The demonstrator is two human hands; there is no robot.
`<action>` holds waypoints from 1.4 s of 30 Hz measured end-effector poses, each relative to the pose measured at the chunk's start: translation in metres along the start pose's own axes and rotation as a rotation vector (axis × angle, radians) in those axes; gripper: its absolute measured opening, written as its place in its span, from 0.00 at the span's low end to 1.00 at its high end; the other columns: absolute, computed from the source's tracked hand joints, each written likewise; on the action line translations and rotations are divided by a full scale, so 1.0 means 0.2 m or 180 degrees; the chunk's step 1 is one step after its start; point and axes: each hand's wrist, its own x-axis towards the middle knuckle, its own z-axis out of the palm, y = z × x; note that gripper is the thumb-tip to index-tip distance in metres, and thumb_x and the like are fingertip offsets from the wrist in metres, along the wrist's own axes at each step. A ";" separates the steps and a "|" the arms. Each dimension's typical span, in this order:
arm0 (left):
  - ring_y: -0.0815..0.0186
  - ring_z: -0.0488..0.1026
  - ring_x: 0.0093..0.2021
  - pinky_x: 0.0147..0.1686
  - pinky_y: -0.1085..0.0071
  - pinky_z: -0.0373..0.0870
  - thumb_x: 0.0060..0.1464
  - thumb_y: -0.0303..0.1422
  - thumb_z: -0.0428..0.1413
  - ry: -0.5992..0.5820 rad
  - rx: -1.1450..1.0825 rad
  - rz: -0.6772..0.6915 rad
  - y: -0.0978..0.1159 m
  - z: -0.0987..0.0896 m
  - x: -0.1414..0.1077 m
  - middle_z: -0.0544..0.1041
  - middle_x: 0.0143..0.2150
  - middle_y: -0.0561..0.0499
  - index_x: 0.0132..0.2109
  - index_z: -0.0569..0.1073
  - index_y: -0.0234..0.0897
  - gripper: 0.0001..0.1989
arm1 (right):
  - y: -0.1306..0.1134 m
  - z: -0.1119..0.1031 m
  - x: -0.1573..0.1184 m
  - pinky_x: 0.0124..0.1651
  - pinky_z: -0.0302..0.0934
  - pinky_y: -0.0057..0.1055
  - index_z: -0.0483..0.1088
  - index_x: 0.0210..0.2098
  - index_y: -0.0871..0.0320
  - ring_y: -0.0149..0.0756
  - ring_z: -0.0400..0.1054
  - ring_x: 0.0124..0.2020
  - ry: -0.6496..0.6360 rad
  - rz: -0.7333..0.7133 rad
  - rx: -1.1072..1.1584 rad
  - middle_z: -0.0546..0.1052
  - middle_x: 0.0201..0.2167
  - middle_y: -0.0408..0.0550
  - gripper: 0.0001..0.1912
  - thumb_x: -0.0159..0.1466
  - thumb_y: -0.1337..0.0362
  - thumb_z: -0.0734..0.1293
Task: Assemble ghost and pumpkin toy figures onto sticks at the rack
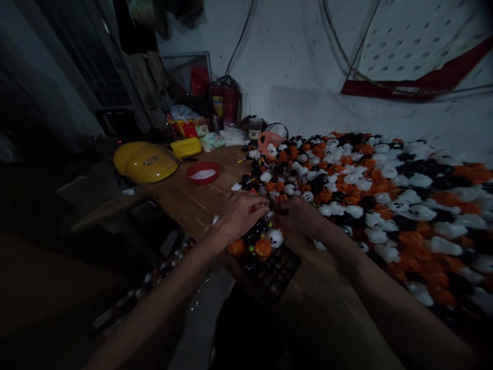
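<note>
Both of my hands are close together above the far end of a black gridded tray [283, 270] on the wooden table. My left hand [243, 211] has its fingers bent and drawn together; what lies in them is too dark to name. My right hand [302, 217] is closed just beside it, fingertips hidden in shadow. Below them on the tray are a white skull-faced ball [275, 238], an orange pumpkin piece [263, 248], another orange pumpkin piece [236, 247] and dark pieces with small green parts.
A large heap of white, orange and black figures [358, 180] covers the table's right side, with a pink scoop-like container [271, 144] at its far edge. On the left are a red bowl [203, 173] of white stuff, a yellow helmet [146, 162] and a yellow box [186, 147].
</note>
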 end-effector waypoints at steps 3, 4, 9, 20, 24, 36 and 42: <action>0.61 0.76 0.41 0.46 0.63 0.68 0.53 0.34 0.57 -0.0063 -0.0023 -0.0057 -0.01 0.03 0.04 0.81 0.40 0.51 0.41 0.79 0.43 0.08 | 0.01 -0.02 0.01 0.24 0.52 0.26 0.72 0.21 0.58 0.29 0.63 0.20 -0.0200 -0.0144 0.0076 0.72 0.19 0.43 0.09 0.56 0.63 0.66; 0.62 0.76 0.39 0.43 0.65 0.69 0.53 0.34 0.57 -0.0063 -0.0024 -0.0093 -0.01 0.03 0.05 0.80 0.38 0.50 0.40 0.78 0.42 0.08 | 0.01 -0.04 0.02 0.25 0.54 0.26 0.72 0.23 0.59 0.29 0.64 0.21 -0.0218 -0.0188 0.0105 0.73 0.20 0.43 0.09 0.57 0.63 0.65; 0.67 0.75 0.32 0.32 0.74 0.69 0.52 0.30 0.56 -0.0204 -0.0164 -0.0207 -0.01 -0.01 0.06 0.79 0.32 0.53 0.36 0.76 0.38 0.05 | -0.06 -0.04 0.02 0.34 0.61 0.26 0.75 0.35 0.60 0.33 0.70 0.32 0.0187 -0.0388 0.0646 0.78 0.33 0.47 0.08 0.59 0.65 0.65; 0.65 0.74 0.37 0.39 0.71 0.66 0.50 0.26 0.55 -0.0312 -0.0102 0.0080 -0.07 -0.02 0.04 0.79 0.35 0.53 0.34 0.77 0.39 0.06 | -0.15 0.05 0.09 0.35 0.59 0.29 0.75 0.30 0.57 0.37 0.72 0.33 0.0125 -0.0305 -0.0154 0.78 0.28 0.49 0.10 0.60 0.59 0.64; 0.67 0.74 0.35 0.37 0.72 0.67 0.55 0.29 0.52 -0.0138 -0.0167 -0.0005 -0.11 -0.03 0.04 0.78 0.34 0.52 0.34 0.76 0.38 0.08 | -0.16 0.06 0.10 0.35 0.59 0.30 0.75 0.29 0.58 0.38 0.73 0.32 0.0031 -0.0436 -0.0299 0.79 0.28 0.49 0.09 0.58 0.64 0.63; 0.62 0.64 0.60 0.61 0.60 0.58 0.62 0.32 0.45 0.0190 -0.0304 -0.0403 -0.15 -0.01 -0.08 0.71 0.57 0.44 0.49 0.73 0.36 0.16 | -0.18 0.07 0.13 0.48 0.56 0.37 0.75 0.27 0.59 0.39 0.72 0.35 -0.0235 -0.0765 -0.0817 0.79 0.29 0.49 0.09 0.55 0.71 0.63; 0.61 0.64 0.60 0.61 0.60 0.59 0.60 0.35 0.46 0.0003 -0.0270 -0.0133 -0.20 0.04 -0.09 0.71 0.57 0.45 0.47 0.74 0.36 0.16 | -0.20 0.04 0.14 0.50 0.55 0.40 0.77 0.38 0.54 0.42 0.71 0.42 -0.0395 -0.0758 -0.0745 0.80 0.37 0.49 0.12 0.61 0.67 0.62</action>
